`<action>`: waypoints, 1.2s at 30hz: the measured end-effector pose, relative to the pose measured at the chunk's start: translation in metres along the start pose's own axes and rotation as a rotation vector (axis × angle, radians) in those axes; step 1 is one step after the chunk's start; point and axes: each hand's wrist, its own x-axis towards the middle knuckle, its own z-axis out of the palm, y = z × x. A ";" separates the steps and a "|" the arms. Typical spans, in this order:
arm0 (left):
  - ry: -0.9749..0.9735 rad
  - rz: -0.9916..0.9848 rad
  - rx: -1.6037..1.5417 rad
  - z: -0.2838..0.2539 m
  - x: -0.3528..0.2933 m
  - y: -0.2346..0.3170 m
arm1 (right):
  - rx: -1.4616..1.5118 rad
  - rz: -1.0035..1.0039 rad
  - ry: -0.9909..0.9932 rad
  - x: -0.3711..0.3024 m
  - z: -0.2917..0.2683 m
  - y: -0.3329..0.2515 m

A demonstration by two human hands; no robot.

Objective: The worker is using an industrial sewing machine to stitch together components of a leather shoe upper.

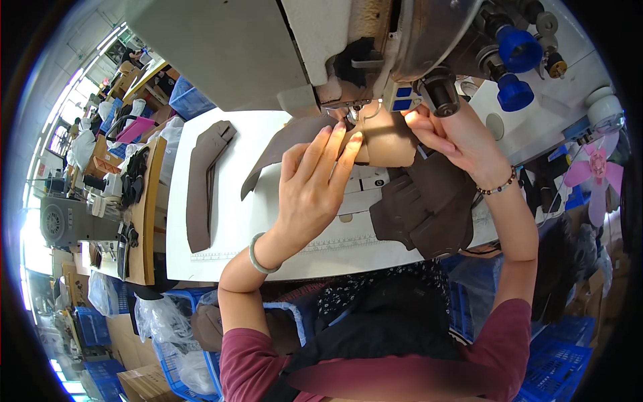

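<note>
My left hand [311, 177] lies with its fingers stretched out, the tips pressing on a dark brown curved panel [284, 146] near the needle area of a sewing machine [355, 114]. Under the machine's light a tan-looking piece [392, 141] lies beside those fingertips. To the right of the needle my right hand [465, 137] has its fingers curled together at that piece's upper right. Whatever sits between them is too hidden to name. A stack of dark brown cut pieces [429, 208] lies below my right hand on the white table.
A folded brown strip [204, 187] lies on the left of the white table [261, 258], which has a ruler scale along its front edge. Blue knobs [516, 92] jut from the machine at upper right. A pink fan [595, 167] stands at right. Blue crates [177, 365] flank my lap.
</note>
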 end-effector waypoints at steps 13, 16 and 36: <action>0.006 0.027 -0.221 0.005 0.001 -0.006 | -1.084 -0.913 0.377 -0.033 0.007 0.025; 0.002 0.048 -0.222 0.007 -0.002 -0.008 | -1.405 -1.122 0.212 -0.040 0.013 0.047; 0.157 0.281 -0.196 0.015 0.000 -0.029 | -1.342 -1.379 0.222 -0.003 0.004 0.068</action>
